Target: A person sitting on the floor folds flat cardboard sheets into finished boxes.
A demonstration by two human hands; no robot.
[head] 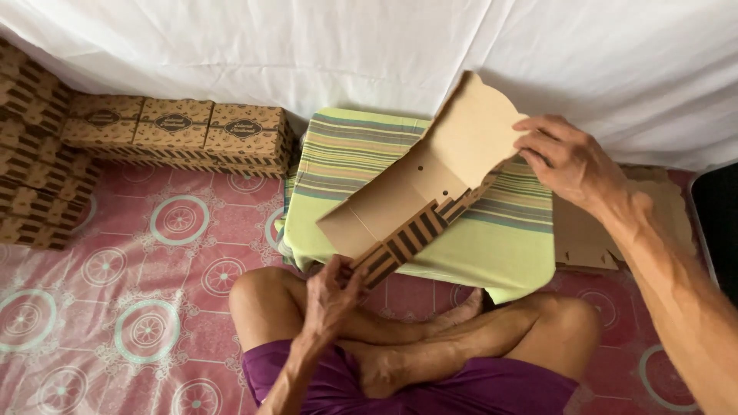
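Presently, both hands on flat box blank (419, 192), held tilted just above striped cushion (492, 238). Left hand (332, 296) pinches blank's lower striped edge, fingers closed on it, near cushion's front edge. Right hand (569, 157) grips blank's upper curved flap, fingers curled over rim, above cushion's far right corner. Blank's plain tan inside faces camera. Finished boxes (173, 127) in row left of cushion, more stacked (31, 161) further left. Flat card sheets (592, 230) right of cushion, partly under it. Crossed legs (415, 330) in front of cushion.
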